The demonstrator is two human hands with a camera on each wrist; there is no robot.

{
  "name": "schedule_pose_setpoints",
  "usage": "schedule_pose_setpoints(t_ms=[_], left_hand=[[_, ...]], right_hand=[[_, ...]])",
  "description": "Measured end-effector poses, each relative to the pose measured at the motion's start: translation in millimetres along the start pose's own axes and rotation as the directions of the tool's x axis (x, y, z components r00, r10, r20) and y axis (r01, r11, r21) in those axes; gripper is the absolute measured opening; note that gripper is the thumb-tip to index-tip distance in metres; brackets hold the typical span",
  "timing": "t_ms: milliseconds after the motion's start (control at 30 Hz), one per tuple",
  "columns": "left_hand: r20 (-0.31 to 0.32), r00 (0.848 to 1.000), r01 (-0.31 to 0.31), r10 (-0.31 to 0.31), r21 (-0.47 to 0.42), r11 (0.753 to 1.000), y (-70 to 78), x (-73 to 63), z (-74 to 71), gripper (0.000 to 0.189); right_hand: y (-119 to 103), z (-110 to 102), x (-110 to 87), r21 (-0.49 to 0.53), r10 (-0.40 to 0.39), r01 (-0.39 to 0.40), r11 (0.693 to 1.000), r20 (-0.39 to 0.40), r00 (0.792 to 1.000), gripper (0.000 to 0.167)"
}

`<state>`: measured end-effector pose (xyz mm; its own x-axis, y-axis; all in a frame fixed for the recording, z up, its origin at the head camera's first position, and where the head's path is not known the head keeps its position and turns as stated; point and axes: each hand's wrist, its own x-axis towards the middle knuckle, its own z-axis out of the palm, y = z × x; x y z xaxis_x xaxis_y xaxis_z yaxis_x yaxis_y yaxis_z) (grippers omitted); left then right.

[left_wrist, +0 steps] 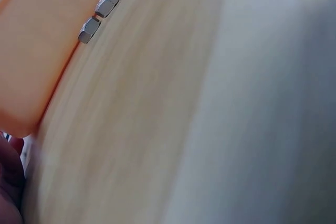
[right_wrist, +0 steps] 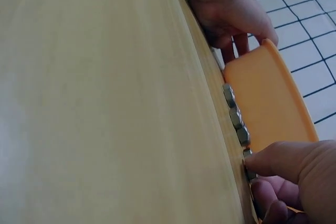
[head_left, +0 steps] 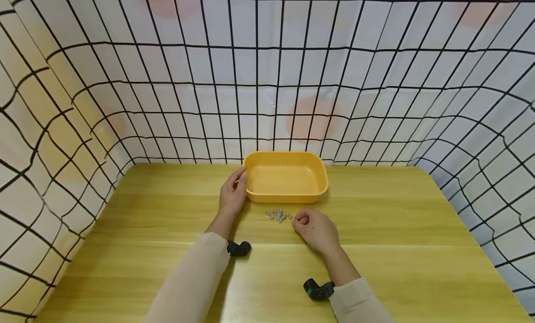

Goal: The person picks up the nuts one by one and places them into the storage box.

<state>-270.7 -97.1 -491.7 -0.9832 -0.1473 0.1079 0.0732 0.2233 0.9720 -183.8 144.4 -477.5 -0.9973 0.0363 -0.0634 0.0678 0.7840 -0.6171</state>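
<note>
A yellow plastic tray (head_left: 288, 199) sits at the back middle of the table. My left hand (head_left: 231, 195) rests against its left side, fingers touching the wall and rim. In front of the tray lies a loose cluster of small silver hex nuts (head_left: 279, 215); the left wrist view shows several nuts (left_wrist: 108, 3) against the orange-looking tray wall (left_wrist: 47, 35). Just right of the cluster, my right hand (head_left: 317, 230) pinches a hex nut (right_wrist: 251, 173) between thumb and fingers, low at the tabletop. The fingers mostly hide that nut.
The wooden table (head_left: 397, 267) stretches to both sides of the tray. A black wire grid (head_left: 284, 86) with pale cloth behind it rises along the back and sides. Black wrist cameras (head_left: 239, 249) sit at both sleeves.
</note>
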Motion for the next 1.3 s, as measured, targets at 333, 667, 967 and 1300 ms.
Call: schedule_pose_setpoints(t_ms=[333, 667, 967, 1300], left_hand=[[-0.004, 1.000, 0.007, -0.007, 0.017, 1.000, -0.5, 0.3, -2.4, 0.039], [0.000, 1.000, 0.023, -0.023, 0.051, 0.998, -2.8, -1.0, -4.3, 0.038], [-0.009, 1.000, 0.017, -0.017, 0.038, 0.999, -0.8, -0.4, -2.6, 0.039], [-0.022, 0.999, 0.038, -0.037, 0.030, 0.999, -0.2, -2.8, 0.6, 0.037]], right_hand=[[-3, 1, -0.9, 0.089, -0.026, 0.027, 0.996, -0.013, 1.000, 0.013], [-6, 3, -1.4, 0.337, -0.068, 0.066, 0.939, -0.006, 0.998, 0.011], [-17, -10, -6.7, 0.334, -0.116, 0.137, 0.933, -0.080, 0.990, 0.013], [-23, -20, -10.3, 0.277, -0.228, 0.269, 0.922, -0.173, 0.958, 0.011]])
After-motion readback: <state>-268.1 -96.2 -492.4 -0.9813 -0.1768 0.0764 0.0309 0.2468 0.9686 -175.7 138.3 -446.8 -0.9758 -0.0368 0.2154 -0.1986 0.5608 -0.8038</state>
